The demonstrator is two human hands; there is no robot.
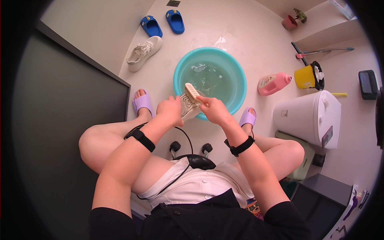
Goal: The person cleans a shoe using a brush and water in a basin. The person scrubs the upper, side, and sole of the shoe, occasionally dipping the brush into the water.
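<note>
Over the near rim of a turquoise basin (241, 86) of cloudy water, my left hand (169, 110) is closed around a shoe (188, 109). Its wavy-patterned sole faces up, and part of the shoe is hidden by my hands. My right hand (215, 109) grips a cream scrubbing brush (191, 90) with slots in its back. The brush lies against the sole; its bristles are out of sight. Left of the basin stands a white lace-up shoe (143, 53).
Blue slippers (175, 22) lie at the far left. To the basin's right are a pink detergent bottle (275, 84), a yellow bin (306, 77) and a white lidded bin (298, 116). A dark panel (76, 128) borders my left side. A black cable (191, 144) hangs below my hands.
</note>
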